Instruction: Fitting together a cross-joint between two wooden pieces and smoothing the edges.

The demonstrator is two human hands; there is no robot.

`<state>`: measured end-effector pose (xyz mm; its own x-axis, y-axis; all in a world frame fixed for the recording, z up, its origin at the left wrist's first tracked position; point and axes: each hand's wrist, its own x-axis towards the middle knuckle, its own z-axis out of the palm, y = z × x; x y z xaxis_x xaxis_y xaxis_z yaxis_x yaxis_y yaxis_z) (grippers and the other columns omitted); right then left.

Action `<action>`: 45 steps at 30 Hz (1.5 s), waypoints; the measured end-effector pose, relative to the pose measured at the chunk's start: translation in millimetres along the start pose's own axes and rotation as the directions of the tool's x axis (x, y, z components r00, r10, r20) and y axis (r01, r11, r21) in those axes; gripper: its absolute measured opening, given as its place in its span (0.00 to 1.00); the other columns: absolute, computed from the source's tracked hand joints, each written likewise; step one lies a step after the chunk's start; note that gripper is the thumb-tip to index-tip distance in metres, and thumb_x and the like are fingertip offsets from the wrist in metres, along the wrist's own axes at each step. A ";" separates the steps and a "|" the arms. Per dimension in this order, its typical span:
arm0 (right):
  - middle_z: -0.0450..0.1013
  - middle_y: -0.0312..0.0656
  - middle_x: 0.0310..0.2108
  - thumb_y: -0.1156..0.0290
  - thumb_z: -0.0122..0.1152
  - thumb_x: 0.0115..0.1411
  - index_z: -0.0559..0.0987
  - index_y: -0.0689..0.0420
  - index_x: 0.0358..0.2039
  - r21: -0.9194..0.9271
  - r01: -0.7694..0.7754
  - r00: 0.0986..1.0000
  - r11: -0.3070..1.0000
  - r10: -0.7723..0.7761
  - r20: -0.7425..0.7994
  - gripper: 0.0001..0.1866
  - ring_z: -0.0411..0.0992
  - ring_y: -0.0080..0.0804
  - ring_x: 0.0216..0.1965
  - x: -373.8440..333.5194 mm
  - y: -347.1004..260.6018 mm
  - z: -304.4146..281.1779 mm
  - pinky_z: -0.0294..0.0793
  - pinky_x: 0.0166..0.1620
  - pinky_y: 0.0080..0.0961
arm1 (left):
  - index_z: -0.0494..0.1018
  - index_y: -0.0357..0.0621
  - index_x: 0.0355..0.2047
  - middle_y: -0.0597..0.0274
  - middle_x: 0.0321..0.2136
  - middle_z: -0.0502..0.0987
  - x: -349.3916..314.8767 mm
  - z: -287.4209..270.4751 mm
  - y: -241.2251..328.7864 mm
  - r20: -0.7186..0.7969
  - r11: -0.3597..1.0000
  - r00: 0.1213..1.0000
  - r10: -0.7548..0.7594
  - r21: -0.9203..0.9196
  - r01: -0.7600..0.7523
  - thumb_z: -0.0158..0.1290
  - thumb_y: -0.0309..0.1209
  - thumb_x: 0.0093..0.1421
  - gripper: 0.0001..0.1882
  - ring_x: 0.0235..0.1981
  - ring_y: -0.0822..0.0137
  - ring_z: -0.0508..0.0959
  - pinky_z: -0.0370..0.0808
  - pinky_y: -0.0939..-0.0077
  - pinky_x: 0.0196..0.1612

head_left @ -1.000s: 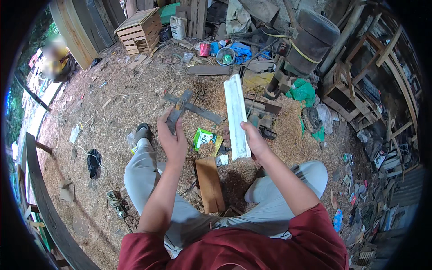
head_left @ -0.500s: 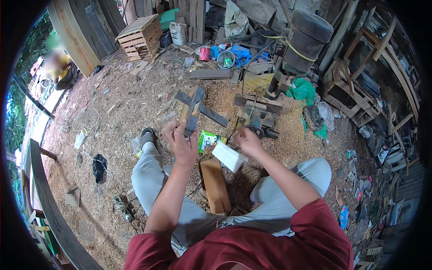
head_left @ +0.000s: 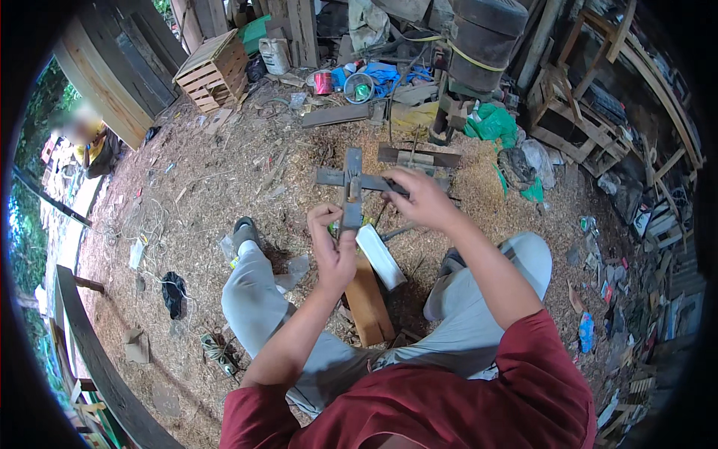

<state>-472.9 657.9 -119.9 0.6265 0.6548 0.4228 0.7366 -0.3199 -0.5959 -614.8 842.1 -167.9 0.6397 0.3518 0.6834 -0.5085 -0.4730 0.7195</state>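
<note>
Both my hands are on a cross-shaped dark wooden tool (head_left: 353,178), two bars crossing, with a small lighter piece set in the middle. My left hand (head_left: 333,247) is closed round the near end of its long bar. The fingers of my right hand (head_left: 419,196) grip the right end of the crossbar. Just below lies a white rectangular block (head_left: 381,257), beside a brown wooden block (head_left: 370,307) between my legs. A green packet is mostly hidden behind my left hand and the tool.
Wood shavings cover the ground. Ahead stand a dark machine part (head_left: 419,157) and a large dark drum (head_left: 486,45). A slatted crate (head_left: 213,71) is at the far left, wooden frames (head_left: 576,127) at the right. A person (head_left: 93,146) sits at the far left.
The white block, blurred and tilted below my right hand before, now lies beside the brown block. My right hand has moved up onto the crossbar; the tool has turned and come right.
</note>
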 end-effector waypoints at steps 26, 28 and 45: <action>0.80 0.45 0.37 0.54 0.71 0.60 0.81 0.54 0.44 -0.067 0.058 0.993 0.996 -0.050 0.108 0.19 0.78 0.49 0.42 -4.8 -4.5 -5.7 0.74 0.46 0.44 | 0.71 0.45 0.36 0.62 0.24 0.73 13.3 5.8 -26.0 0.702 -0.234 0.220 -0.677 -0.490 0.840 0.31 0.58 0.77 0.31 0.22 0.62 0.73 0.70 0.65 0.29; 0.80 0.45 0.36 0.54 0.71 0.59 0.81 0.54 0.43 -0.063 0.062 0.996 0.996 -0.058 0.066 0.19 0.78 0.49 0.41 -6.6 -6.8 -2.6 0.74 0.44 0.44 | 0.70 0.45 0.35 0.62 0.23 0.71 15.7 6.3 -25.5 0.695 -0.268 0.173 -0.698 -0.477 0.837 0.30 0.58 0.76 0.31 0.19 0.60 0.71 0.67 0.65 0.27; 0.81 0.45 0.31 0.63 0.77 0.53 0.83 0.54 0.39 -0.006 0.003 1.000 1.000 -0.003 -0.014 0.16 0.80 0.49 0.35 -12.7 -9.3 7.9 0.74 0.38 0.41 | 0.67 0.44 0.31 0.64 0.20 0.66 -0.5 12.6 -9.1 0.806 -0.500 0.264 -0.530 -0.549 0.670 0.35 0.57 0.75 0.29 0.17 0.65 0.67 0.66 0.70 0.23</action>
<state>-489.8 658.0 -125.1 0.6277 0.6458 0.4346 0.7400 -0.3217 -0.5907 -603.3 836.1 -176.3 0.9029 -0.3074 -0.3005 0.3668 0.9155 0.1655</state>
